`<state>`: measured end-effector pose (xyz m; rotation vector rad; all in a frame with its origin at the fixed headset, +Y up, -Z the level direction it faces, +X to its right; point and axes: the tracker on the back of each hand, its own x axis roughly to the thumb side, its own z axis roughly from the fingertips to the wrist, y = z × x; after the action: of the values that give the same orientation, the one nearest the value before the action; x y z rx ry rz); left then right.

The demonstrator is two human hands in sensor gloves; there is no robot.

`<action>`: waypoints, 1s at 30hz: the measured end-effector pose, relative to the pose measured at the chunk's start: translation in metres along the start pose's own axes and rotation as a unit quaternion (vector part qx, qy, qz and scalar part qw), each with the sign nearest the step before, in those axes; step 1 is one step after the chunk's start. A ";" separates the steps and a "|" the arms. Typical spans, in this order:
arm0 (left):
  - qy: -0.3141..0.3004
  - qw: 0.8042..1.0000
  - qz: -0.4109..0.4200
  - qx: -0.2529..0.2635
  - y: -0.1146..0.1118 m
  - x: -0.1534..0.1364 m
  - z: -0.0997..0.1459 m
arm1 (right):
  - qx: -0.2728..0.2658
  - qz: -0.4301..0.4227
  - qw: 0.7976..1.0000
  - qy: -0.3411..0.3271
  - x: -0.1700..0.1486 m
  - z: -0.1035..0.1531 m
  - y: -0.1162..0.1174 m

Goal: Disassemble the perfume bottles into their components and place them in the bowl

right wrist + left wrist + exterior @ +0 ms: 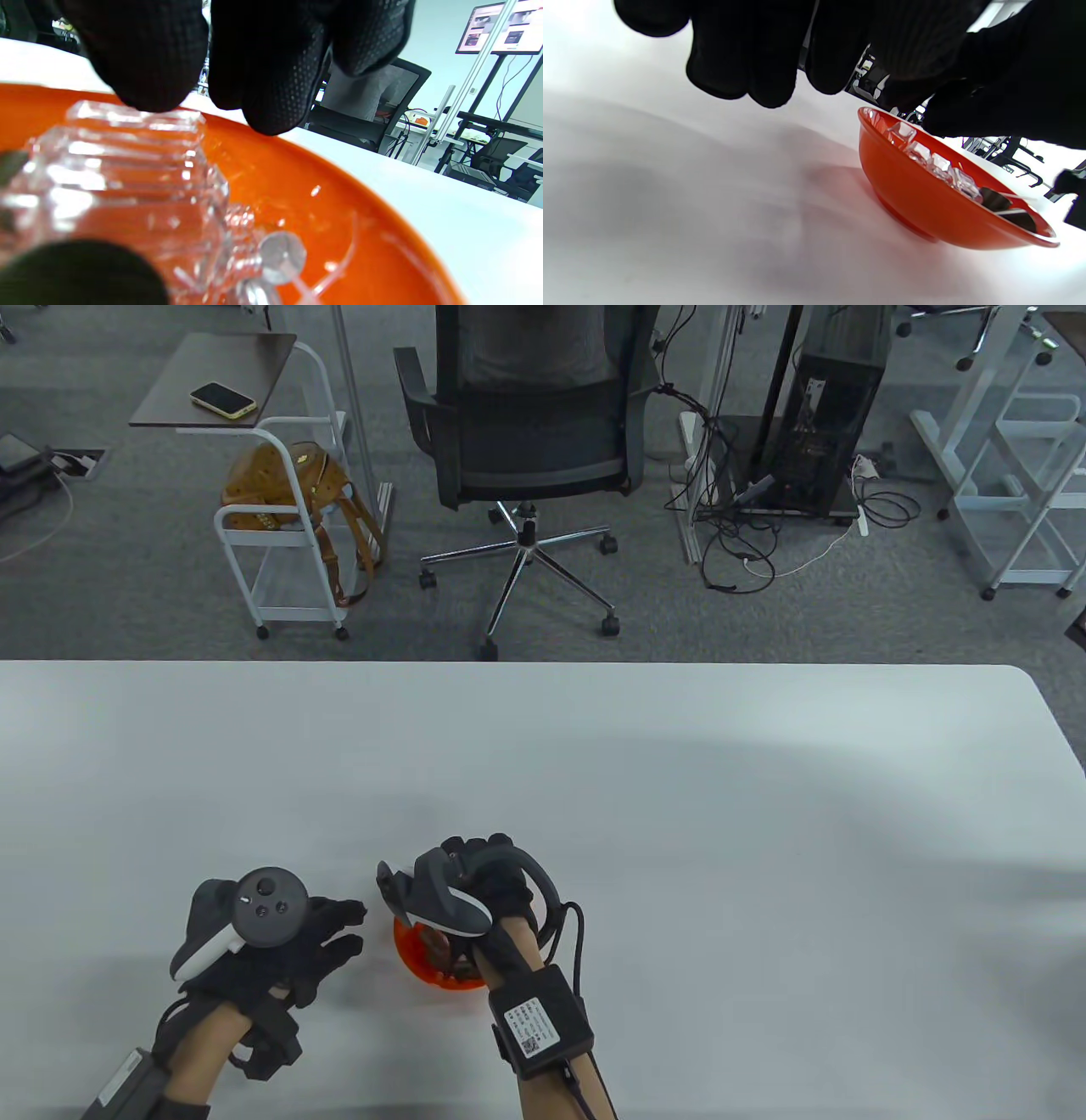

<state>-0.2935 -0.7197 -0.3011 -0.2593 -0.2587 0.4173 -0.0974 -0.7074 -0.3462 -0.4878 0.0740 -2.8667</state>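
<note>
Clear faceted glass perfume bottle (pixel 123 190) lies in the round orange plastic bowl (pixel 416 963) at lower centre, grasped by the right hand (pixel 484 882). Left hand (pixel 297 950) rests released on the white tabletop (pixel 679 814), just beside the bowl.

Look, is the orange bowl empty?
No, the orange bowl holds clear glass bottle pieces that show above its rim in the left wrist view.

One orange bowl (pixel 424 963) sits under the right hand (pixel 488 874), just right of the left hand (pixel 280 937). Inside it, below the right fingertips, lies one clear faceted glass bottle (pixel 114 182); further clear pieces (pixel 931 163) and dark parts (pixel 1005 207) are too jumbled to count. Two gloved hands, each carrying one tracker.
</note>
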 end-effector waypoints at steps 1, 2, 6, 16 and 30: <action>0.000 1.000 -0.002 0.006 0.001 0.000 0.000 | -0.003 -0.009 1.000 0.004 -0.004 0.002 -0.003; 0.000 1.000 -0.007 0.019 0.002 0.001 0.001 | -0.001 -0.029 0.999 0.014 -0.013 0.005 -0.006; -0.007 0.997 -0.029 0.076 0.009 0.006 0.006 | -0.018 -0.089 0.994 0.054 -0.045 0.021 -0.012; -0.025 0.979 -0.137 0.151 0.010 0.027 0.018 | -0.136 -0.033 0.983 0.122 -0.104 0.089 -0.001; -0.008 0.976 -0.163 0.142 0.008 0.024 0.015 | -0.093 0.012 0.982 0.163 -0.135 0.102 0.045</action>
<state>-0.2797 -0.6992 -0.2847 0.0677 -0.2498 0.1273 0.0705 -0.7202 -0.2970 -0.0429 0.4023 -2.9016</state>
